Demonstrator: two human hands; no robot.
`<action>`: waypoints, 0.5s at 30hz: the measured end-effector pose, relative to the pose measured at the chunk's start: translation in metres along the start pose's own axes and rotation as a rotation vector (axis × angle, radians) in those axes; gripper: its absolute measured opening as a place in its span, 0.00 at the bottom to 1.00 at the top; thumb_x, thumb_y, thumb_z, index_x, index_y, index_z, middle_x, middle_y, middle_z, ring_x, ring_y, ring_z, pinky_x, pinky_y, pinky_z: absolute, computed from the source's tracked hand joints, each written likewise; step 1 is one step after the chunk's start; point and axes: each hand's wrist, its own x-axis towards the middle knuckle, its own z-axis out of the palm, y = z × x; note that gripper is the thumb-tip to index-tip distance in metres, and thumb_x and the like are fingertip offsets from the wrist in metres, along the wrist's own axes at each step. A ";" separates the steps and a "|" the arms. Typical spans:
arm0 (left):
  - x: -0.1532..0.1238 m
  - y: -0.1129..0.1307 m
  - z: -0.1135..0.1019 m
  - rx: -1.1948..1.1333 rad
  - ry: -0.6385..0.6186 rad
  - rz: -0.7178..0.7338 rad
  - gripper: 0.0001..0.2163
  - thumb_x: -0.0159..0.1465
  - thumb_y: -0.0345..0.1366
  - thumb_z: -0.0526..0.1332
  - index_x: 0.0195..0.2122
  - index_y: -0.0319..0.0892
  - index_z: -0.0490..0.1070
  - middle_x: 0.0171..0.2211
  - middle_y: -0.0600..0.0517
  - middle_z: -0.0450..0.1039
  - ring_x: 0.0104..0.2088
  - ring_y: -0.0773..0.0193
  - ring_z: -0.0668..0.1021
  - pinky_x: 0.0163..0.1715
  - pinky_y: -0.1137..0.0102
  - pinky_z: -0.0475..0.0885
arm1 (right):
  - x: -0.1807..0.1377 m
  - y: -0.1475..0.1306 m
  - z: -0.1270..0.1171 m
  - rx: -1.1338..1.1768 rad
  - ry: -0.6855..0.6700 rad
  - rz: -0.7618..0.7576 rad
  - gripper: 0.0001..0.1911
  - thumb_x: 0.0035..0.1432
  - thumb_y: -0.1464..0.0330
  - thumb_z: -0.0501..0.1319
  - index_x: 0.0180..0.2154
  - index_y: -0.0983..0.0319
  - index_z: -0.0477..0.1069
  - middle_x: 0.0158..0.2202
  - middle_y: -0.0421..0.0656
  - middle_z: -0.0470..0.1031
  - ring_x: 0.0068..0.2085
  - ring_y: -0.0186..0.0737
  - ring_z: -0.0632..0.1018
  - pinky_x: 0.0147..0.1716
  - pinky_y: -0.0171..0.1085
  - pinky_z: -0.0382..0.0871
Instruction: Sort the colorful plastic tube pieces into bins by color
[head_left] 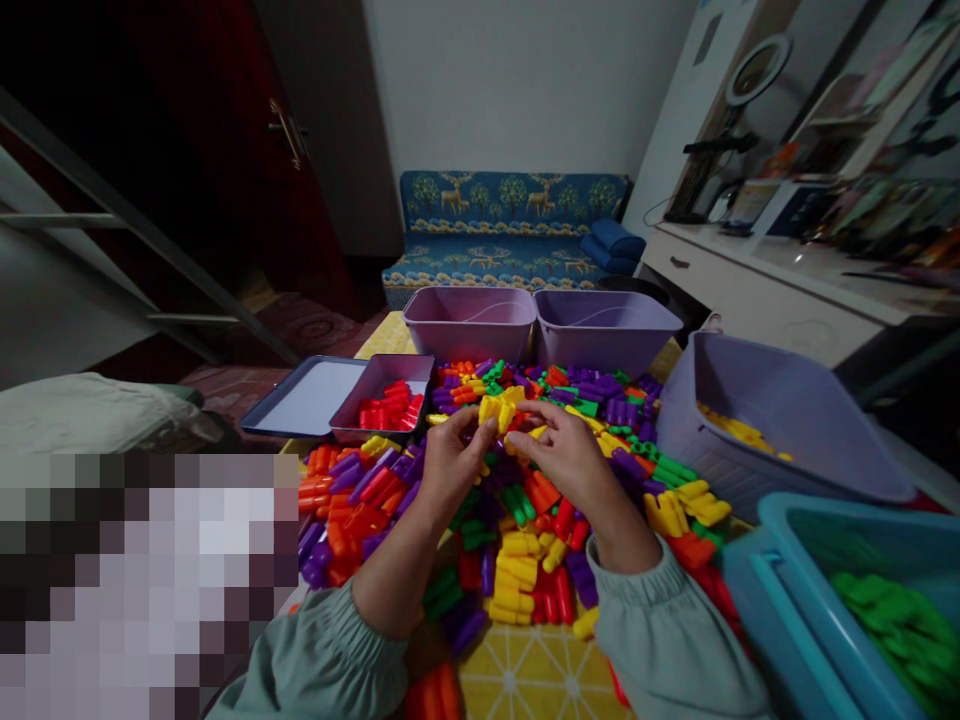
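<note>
Yellow plastic building pieces [499, 408], joined or held together, are raised above a heap of loose pieces. My left hand [456, 455] pinches them from the left, thumb toward me. On their right side my right hand [561, 448] has its curved index fingertip and thumb at the edge; its exact grip is partly hidden. Beneath both hands lies a mixed heap of red, orange, purple, green and yellow pieces, including a yellow cluster [515, 575] near me and red pieces [555, 595] beside it.
Two purple bins [471, 325] stand behind the heap. A third purple bin [787, 420] at right holds yellow pieces; a teal bin [787, 600] holds green ones. At left, a box [345, 415] contains red pieces. Yellow patterned cloth [547, 670] covers the table. A blue sofa [510, 230] stands behind.
</note>
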 end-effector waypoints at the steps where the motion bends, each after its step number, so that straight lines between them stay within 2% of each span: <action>1: 0.000 0.000 0.000 0.012 -0.007 0.013 0.14 0.62 0.44 0.60 0.37 0.37 0.76 0.26 0.54 0.72 0.25 0.68 0.71 0.25 0.76 0.65 | -0.001 -0.002 0.002 0.075 -0.044 -0.005 0.22 0.51 0.59 0.65 0.47 0.61 0.73 0.34 0.42 0.76 0.28 0.36 0.75 0.29 0.36 0.70; 5: -0.002 0.006 0.001 0.104 -0.049 0.080 0.13 0.61 0.43 0.61 0.29 0.37 0.75 0.20 0.56 0.67 0.21 0.71 0.67 0.20 0.76 0.59 | -0.001 -0.004 0.004 0.145 -0.122 -0.029 0.12 0.55 0.60 0.62 0.36 0.62 0.74 0.26 0.39 0.74 0.27 0.36 0.74 0.25 0.32 0.67; 9: -0.004 0.011 0.002 0.108 -0.078 0.102 0.11 0.61 0.40 0.62 0.38 0.38 0.78 0.29 0.51 0.78 0.26 0.67 0.74 0.25 0.75 0.66 | 0.001 -0.007 -0.015 0.146 -0.050 0.010 0.09 0.53 0.64 0.62 0.33 0.63 0.74 0.24 0.39 0.74 0.25 0.35 0.74 0.23 0.32 0.66; 11: -0.004 0.011 0.003 0.123 -0.069 0.107 0.10 0.61 0.38 0.62 0.39 0.39 0.78 0.33 0.49 0.80 0.29 0.65 0.77 0.27 0.75 0.69 | 0.003 -0.013 -0.031 0.241 0.113 0.021 0.10 0.51 0.63 0.64 0.31 0.64 0.73 0.23 0.38 0.74 0.23 0.33 0.73 0.22 0.31 0.66; 15: -0.003 0.008 0.003 0.175 -0.067 0.138 0.08 0.62 0.36 0.62 0.38 0.39 0.79 0.32 0.49 0.81 0.28 0.65 0.79 0.27 0.74 0.70 | 0.003 -0.024 -0.066 0.647 0.714 -0.050 0.10 0.51 0.63 0.66 0.29 0.63 0.70 0.24 0.37 0.72 0.23 0.28 0.71 0.23 0.28 0.65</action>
